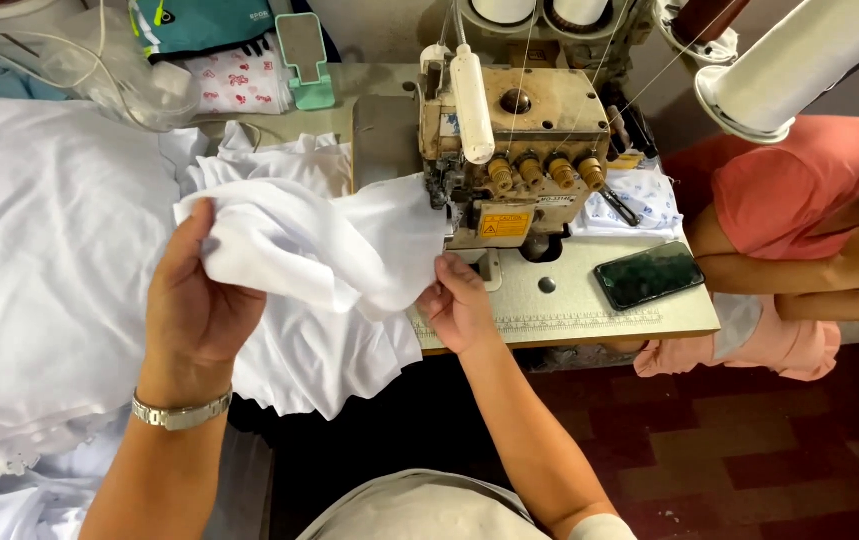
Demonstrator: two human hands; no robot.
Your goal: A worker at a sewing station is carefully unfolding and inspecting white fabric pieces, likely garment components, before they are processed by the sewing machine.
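Observation:
My left hand [195, 300] grips the left edge of a white cloth piece [320, 250], thumb on top, a metal watch on the wrist. My right hand [460, 305] pinches the same cloth at its right edge, just in front of the needle area of a beige overlock sewing machine [515, 150]. The cloth stretches between both hands and runs up to the machine's foot. More of the white cloth hangs down over the table's front edge.
A large heap of white fabric [40, 260] fills the left. A dark phone [648, 274] lies on the table [590, 310] right of the machine. Scissors rest on patterned cloth [640, 200]. Another person in a pink top [800, 190] sits at the right. Thread cones stand behind.

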